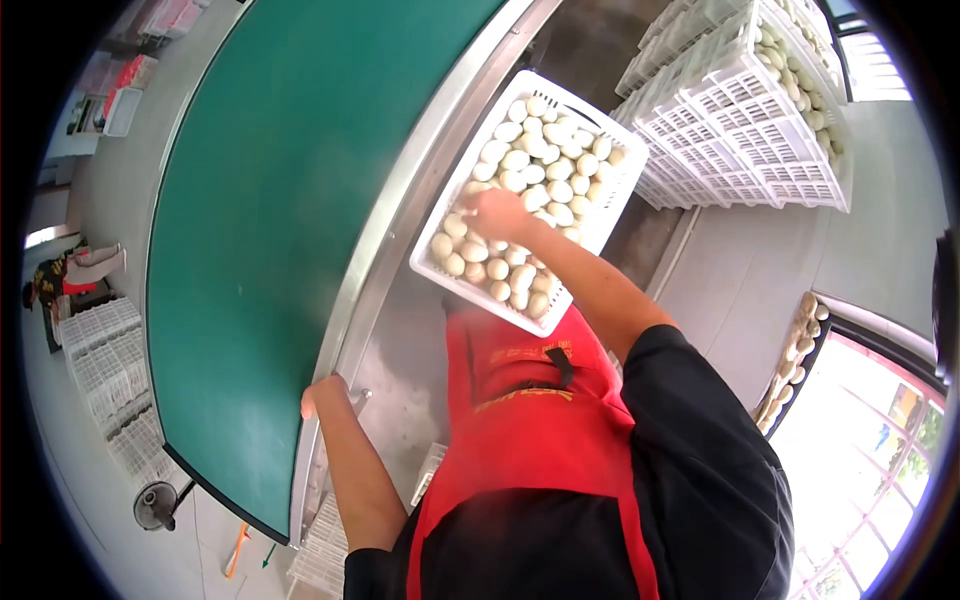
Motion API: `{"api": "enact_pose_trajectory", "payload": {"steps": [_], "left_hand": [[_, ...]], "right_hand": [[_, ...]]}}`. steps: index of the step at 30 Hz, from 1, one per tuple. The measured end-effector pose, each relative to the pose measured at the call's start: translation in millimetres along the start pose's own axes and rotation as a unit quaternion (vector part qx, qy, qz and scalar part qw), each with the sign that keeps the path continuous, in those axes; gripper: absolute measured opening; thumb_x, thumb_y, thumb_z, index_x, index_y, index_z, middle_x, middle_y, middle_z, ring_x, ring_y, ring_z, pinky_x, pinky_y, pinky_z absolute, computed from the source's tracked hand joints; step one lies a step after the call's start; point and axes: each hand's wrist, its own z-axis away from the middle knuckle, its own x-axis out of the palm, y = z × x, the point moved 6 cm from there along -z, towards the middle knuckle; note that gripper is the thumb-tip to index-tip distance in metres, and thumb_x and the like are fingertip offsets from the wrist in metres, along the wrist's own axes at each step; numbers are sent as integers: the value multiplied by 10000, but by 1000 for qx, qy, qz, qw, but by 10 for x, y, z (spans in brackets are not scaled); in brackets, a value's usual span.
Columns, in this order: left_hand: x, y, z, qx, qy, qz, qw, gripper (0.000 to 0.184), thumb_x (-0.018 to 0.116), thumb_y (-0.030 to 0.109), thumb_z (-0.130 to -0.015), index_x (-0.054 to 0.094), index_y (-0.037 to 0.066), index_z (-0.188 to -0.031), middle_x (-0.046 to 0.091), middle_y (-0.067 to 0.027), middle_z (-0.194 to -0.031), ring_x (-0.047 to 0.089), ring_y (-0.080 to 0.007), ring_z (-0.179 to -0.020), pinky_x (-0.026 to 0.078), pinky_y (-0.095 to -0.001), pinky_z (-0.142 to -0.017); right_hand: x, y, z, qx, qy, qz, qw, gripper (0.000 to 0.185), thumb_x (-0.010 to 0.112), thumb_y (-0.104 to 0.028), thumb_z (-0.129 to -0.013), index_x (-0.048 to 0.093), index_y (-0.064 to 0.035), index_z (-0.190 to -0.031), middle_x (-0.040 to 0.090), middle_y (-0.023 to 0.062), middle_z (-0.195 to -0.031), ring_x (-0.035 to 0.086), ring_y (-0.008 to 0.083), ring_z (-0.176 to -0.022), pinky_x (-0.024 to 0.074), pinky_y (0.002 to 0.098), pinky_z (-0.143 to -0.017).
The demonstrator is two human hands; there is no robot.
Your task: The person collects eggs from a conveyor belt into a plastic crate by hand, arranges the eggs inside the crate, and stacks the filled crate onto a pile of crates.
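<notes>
A white plastic crate [592,238] full of pale eggs [560,191] stands beside the metal edge of a green-topped table. My right hand [497,215] reaches into the crate and rests among the eggs, its fingers bent and partly blurred; whether it grips an egg is hidden. My left hand [323,394] lies at the table's metal rim [372,240], away from the crate, with most of its fingers hidden over the edge.
The green table [270,200] fills the left. Stacked white crates of eggs [740,130] rise at the upper right. A person [65,280], more stacked crates [108,370] and a fan [156,506] are at the far left.
</notes>
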Motion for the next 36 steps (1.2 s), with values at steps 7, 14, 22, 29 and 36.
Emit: {"api": "enact_pose_trajectory", "payload": {"steps": [7, 14, 22, 29, 36], "left_hand": [[112, 179, 450, 244, 16, -768, 592, 460, 583, 424, -978, 683, 151, -1333, 673, -49, -1379, 634, -243, -1262, 531, -460, -1046], [221, 82, 832, 314, 12, -791, 524, 479, 481, 448, -1008, 684, 140, -1314, 679, -50, -1358, 639, -256, -1245, 560, -486, -1011], [36, 73, 776, 331, 21, -820, 466, 534, 342, 464, -1037, 701, 142, -1267, 686, -47, -1333, 650, -270, -1206, 598, -509, -930], [35, 65, 775, 318, 26, -825, 466, 549, 329, 463, -1032, 690, 138, -1287, 665, -48, -1367, 643, -278, -1214, 598, -525, -923], [8, 89, 820, 333, 18, -802, 496, 523, 352, 450, -1037, 652, 145, -1338, 656, -23, -1381, 627, -260, -1247, 603, -534, -917]], "right_hand": [[-1076, 1041, -383, 102, 275, 76, 953, 477, 629, -256, -888, 631, -175, -1358, 651, 210, -1261, 681, 411, -1062, 549, 470, -949], [-981, 1876, -1105, 139, 120, 157, 970, 493, 606, -269, -914, 591, -225, -1405, 609, 213, -1292, 660, 402, -1128, 546, 497, -957], [-1069, 1714, -1180, 154, 167, 254, 940, 326, 683, -310, -891, 732, -206, -1195, 682, 191, -1108, 697, 370, -1030, 557, 470, -930], [-1523, 1515, -466, 56, 133, -11, 989, 343, 723, -329, -866, 766, -115, -1131, 756, 138, -930, 722, 269, -837, 576, 383, -797], [-842, 1782, 451, 107, 66, -175, 977, 473, 858, -207, -792, 722, 3, -1194, 743, 99, -996, 689, 155, -836, 583, 329, -774]]}}
